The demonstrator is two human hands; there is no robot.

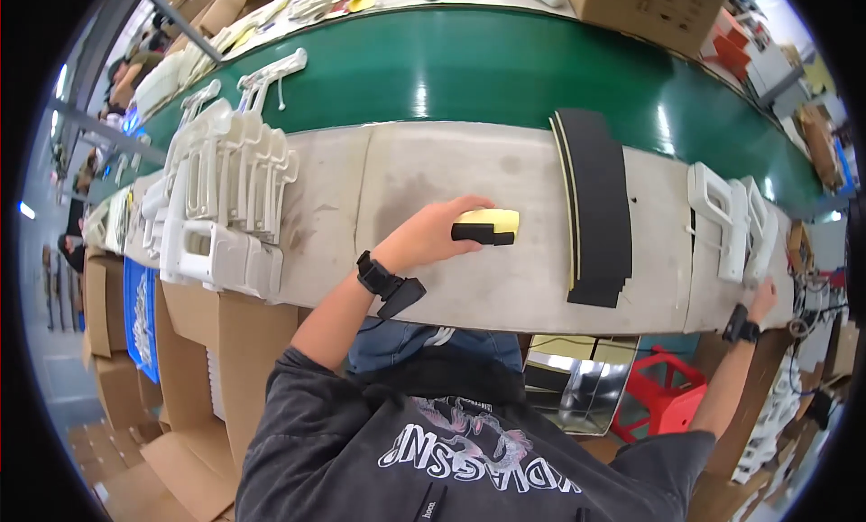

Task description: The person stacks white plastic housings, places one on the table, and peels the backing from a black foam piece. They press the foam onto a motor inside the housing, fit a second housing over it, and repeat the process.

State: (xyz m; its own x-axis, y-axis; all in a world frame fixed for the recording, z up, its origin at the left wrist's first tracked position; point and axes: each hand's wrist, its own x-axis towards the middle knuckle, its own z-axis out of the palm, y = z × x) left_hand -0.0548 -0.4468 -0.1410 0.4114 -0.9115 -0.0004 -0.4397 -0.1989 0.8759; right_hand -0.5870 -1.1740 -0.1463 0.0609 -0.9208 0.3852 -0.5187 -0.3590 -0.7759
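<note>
Workshop desk (406,292), pale and smudged, just beyond a dark printed shirt (311,414). Near its middle, left grip (437,230) clamped on a small black-and-yellow piece (505,221), joined to nothing else in sight. Out at the right end, right grip (763,298) just beside the lower tips of white handled parts (735,242); hard to say whether touching, pinching or loose, being too small and partly turned away. Between the two grips, a tidy stack of black strips (599,206) edged in yellow. Over at the left, a crowded cluster of white frames (221,206).

Seemingly mid-course: one piece in hand, plenty of strips left in the stack, white parts at both ends. Impossible to sort finished frames from waiting ones. Hidden as well: one end of the held piece, inside the grip; inner frames, overlapped by outer ones.

Farther off, a glossy green belt (433,71), then a brown carton (649,12), cut off above. Toward the dark rim, only bent, blurred clutter.
</note>
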